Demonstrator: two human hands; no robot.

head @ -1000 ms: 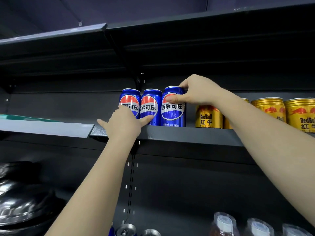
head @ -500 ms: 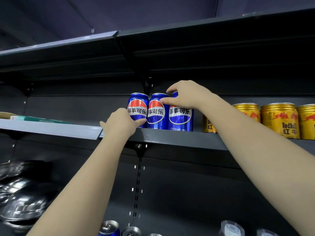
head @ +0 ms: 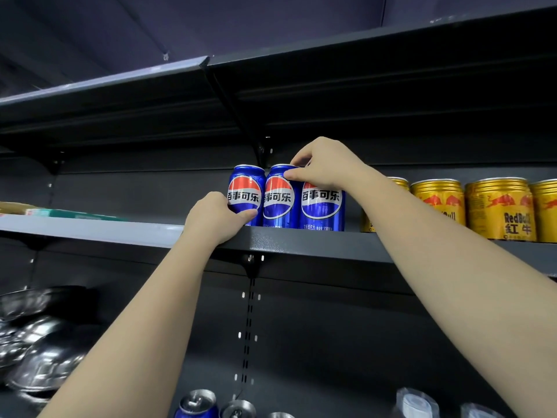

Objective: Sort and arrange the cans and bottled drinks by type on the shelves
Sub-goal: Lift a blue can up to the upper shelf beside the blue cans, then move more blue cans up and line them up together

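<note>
Blue cola cans, three upright, touching, on dark shelf beside gold cans. Left hand gripping leftmost can low; right hand pinching rightmost rim. Probably rigid, smooth, slippery; best held round the body.

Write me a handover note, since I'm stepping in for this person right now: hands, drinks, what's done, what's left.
Left hand grips the leftmost blue cola can low on its side. Right hand holds the top of the rightmost blue can; its thumb touches the middle blue can.
Done: three blue cans stand together on the dark shelf, gold energy-drink cans grouped to their right.
Left: more cans and bottles wait on the shelf below.
</note>
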